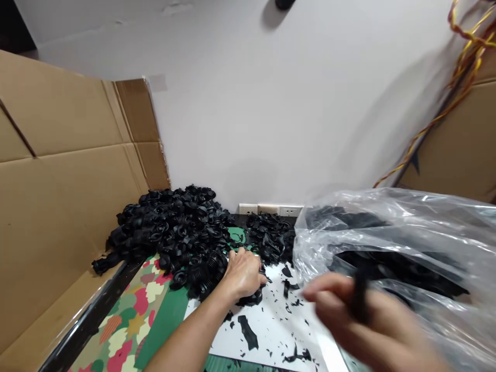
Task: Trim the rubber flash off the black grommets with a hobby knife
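My left hand (245,274) reaches to the front edge of a heap of black, ribbed, rubbery parts (182,222). Its fingers curl downward among the black pieces, and the fingertips are hidden, so what they hold does not show. Nearer to me on the right, my right hand (364,320) is smeared by motion. A short dark object (360,297) stands up from its closed fingers, too blurred to name. Under both hands lies a white board (271,320), strewn with black scraps and a longer flat black strip (247,332).
A clear plastic bag (387,232) with black pieces inside lies at the right. Black trimmings (271,235) lie by the wall below power sockets (290,211). Cardboard (70,124) stands along the left, beside a colourful patterned sheet (132,315). Twisted wires (437,121) hang at upper right.
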Tool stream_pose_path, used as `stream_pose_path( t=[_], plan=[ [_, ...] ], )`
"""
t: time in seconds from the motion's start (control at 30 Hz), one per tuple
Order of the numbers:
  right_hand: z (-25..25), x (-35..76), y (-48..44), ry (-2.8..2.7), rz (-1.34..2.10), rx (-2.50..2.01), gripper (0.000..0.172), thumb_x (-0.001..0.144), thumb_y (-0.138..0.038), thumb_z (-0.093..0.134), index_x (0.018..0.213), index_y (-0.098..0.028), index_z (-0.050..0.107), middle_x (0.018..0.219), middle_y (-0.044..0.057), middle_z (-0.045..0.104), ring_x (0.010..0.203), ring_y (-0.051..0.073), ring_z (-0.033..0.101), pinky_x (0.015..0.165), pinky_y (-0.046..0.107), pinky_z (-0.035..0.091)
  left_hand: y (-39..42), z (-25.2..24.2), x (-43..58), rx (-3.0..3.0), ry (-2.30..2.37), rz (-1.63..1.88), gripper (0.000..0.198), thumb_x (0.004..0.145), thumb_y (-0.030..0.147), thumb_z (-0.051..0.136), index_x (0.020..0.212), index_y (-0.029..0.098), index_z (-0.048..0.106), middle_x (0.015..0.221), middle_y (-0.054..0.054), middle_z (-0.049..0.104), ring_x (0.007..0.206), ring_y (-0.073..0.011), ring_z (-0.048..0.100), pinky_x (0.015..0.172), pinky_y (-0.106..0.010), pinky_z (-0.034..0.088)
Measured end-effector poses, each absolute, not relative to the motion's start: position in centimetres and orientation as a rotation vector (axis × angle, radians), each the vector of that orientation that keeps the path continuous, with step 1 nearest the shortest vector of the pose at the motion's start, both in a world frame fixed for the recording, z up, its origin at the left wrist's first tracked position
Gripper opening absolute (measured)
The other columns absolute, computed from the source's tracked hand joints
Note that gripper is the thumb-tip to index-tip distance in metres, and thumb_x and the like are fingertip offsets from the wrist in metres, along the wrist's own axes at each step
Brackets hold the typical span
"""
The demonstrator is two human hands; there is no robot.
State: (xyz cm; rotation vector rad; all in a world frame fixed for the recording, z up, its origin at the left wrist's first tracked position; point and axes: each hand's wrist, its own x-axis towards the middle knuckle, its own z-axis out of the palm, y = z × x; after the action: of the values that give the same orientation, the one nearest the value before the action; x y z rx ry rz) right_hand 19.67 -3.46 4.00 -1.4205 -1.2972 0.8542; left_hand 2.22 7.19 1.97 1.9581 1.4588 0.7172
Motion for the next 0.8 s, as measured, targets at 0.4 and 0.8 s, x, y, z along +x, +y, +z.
stream_pose_path(
  t=[0.4, 0.8],
  plan=[
    [1.3, 12.3, 3.7, -1.276, 0.99, -1.2, 0.017, 0.069, -0.035, 0.059, 0.068, -0.019, 0.06, 0.065, 0.001, 0.062, 0.064, 0.019, 0.055, 0.062, 0.03, 0.043, 6.2, 2.0, -0.5, 1.092, 1.305, 1.288, 0.045, 0.045, 0.046, 0.081, 0.054, 0.02, 0.045, 0.043, 0.008, 0.044, 0.038, -0.0079, 0.038, 0.035, -0.02, 0.028],
    [-0.9, 11.4, 2.8, -1.144, 1.03, -1.238, 0.022, 0.069, -0.039, 0.06, 0.069, -0.017, 0.064, 0.06, 0.003, 0.066, 0.058, 0.021, 0.059, 0.054, 0.029, 0.045, 3.0, -0.2, -0.3, 0.768, 1.054, 1.292, 0.041, 0.042, 0.042, 0.086, 0.058, 0.014, 0.061, 0.048, 0.003, 0.053, 0.041, -0.0067, 0.045, 0.035, -0.016, 0.032]
  ],
)
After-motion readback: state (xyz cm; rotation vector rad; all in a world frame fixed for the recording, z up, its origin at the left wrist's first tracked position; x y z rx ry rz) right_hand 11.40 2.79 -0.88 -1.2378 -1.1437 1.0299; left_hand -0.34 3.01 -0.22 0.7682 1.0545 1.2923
